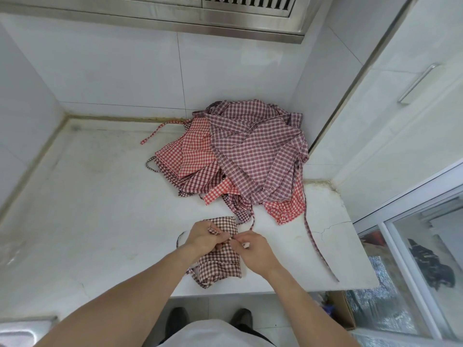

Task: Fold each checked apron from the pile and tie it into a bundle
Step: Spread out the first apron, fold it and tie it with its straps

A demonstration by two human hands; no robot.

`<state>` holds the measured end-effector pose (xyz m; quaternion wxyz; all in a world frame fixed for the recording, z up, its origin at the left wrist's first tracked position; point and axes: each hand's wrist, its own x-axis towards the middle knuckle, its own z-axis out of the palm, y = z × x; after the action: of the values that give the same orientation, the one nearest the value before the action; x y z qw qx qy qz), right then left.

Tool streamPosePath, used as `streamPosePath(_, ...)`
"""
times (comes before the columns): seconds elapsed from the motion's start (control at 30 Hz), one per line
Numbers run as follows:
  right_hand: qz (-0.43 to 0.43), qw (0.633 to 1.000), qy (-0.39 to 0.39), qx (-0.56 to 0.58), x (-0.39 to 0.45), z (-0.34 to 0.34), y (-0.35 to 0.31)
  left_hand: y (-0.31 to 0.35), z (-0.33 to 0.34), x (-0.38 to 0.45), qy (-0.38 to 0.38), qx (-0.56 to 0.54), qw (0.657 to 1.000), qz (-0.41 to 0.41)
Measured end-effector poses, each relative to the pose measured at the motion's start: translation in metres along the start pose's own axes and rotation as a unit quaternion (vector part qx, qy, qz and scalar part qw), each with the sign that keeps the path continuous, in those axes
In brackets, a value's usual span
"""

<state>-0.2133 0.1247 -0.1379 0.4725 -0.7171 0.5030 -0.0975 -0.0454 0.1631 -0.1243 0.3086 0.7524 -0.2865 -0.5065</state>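
The folded apron point(220, 256) is dark brown-and-white check. The pile point(250, 159) mixes maroon plaid with red-and-white gingham (brighter at its left). The counter point(100, 209) is white, faintly stained.

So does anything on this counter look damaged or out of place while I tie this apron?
Yes. The countertop has a thin crack near its right edge, running from beside the long strap. That strap trails loose from the apron pile toward the front edge. Grime also lines the back wall joint.
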Motion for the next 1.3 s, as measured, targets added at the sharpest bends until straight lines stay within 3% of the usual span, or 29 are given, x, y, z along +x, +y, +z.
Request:
streamPosePath(0.1,0.033,0.999,-0.017,0.003,0.001,-0.006,0.002,-0.004,-0.001,0.004,0.012,0.049,0.999,0.008)
streamPosePath(0.23,0.042,0.999,-0.005,-0.013,0.004,-0.013,0.011,-0.003,-0.005,0.005,0.041,0.183,0.979,0.077)
streamPosePath(0.53,0.126,0.992,0.01,0.025,0.012,-0.017,0.032,-0.023,-0.023,0.008,0.05,0.225,0.968,0.104)
streamPosePath(0.7,0.005,0.981,0.045,-0.186,0.021,-0.02,0.033,-0.024,-0.024,0.008,0.053,0.246,0.957,0.144)
streamPosePath(0.8,-0.09,0.979,0.077,-0.168,0.024,-0.017,0.022,-0.019,-0.019,0.009,0.057,0.27,0.945,0.176)
streamPosePath(0.97,-0.181,0.976,0.02,-0.118,0.028,-0.003,0.001,-0.018,-0.011,0.016,0.045,0.284,0.936,0.201)
streamPosePath(1.07,-0.186,0.974,-0.01,-0.131,0.031,0.007,0.003,-0.024,-0.009,0.017,0.053,0.309,0.92,0.235)
streamPosePath(1.3,-0.123,0.985,-0.02,-0.115,0.027,0.013,0.011,-0.03,-0.007,0.013,-0.034,0.406,0.879,0.246)
